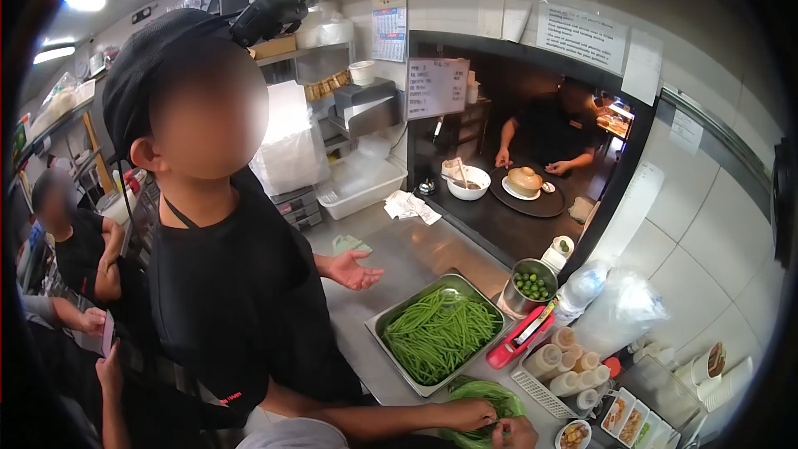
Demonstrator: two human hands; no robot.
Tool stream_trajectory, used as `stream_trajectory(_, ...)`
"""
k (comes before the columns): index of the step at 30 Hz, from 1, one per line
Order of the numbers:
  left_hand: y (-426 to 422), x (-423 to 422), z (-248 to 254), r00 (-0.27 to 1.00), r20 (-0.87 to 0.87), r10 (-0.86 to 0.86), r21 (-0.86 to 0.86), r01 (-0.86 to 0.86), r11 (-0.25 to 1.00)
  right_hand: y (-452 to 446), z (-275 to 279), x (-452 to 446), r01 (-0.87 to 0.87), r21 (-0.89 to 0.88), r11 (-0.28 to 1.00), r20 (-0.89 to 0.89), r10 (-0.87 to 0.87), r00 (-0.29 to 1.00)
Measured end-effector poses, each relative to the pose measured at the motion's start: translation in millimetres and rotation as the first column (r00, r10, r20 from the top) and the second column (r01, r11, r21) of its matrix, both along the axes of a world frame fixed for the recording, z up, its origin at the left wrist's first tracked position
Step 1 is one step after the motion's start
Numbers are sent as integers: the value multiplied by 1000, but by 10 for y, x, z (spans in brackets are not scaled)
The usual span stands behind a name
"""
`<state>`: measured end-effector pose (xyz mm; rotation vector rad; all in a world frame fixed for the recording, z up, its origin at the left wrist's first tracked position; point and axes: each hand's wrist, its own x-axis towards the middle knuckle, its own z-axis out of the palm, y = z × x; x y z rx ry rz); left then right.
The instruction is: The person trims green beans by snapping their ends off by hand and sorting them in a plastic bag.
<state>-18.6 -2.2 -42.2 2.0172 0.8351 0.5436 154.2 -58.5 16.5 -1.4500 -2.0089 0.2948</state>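
At the bottom edge, my left hand (471,414) is closed over a green plastic bag (509,399), its fingers bent in a pinch. My right hand (515,432) is beside it, fingers curled and partly cut off by the frame. The fingertips almost meet; what lies between them is too small to tell. Just behind the bag, a metal tray (376,334) holds many green beans (440,328). A red-handled tool (507,355) lies right of the tray, near a metal pot (521,303) of small green fruits.
A person in a black cap and shirt (237,283) stands close at left, one open hand (356,270) over the counter. Squeeze bottles (544,359) and small food containers (623,411) stand at right. Behind the pass window, another person (544,137) touches a round tray (504,199).
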Motion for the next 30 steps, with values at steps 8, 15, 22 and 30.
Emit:
stream_trajectory(8, -61, 11, 4, 975, 209, 82, -119, -58, 991, 42, -131, -95, 67, 82, 994, -286, -41, 957)
stream_trajectory(15, -75, -23, 134, 789, 519, 330, -668, 133, 732, 148, -493, 0, -93, -409, 908, -744, -273, 610)
stream_trajectory(22, -41, 1, 109, 513, 683, 521, -693, 228, 684, -34, -406, -166, -349, -473, 809, -826, -269, 496)
stream_trajectory(30, -37, 11, 93, 433, 725, 536, -682, 341, 647, 61, -434, -64, -427, -522, 739, -845, -515, 141)
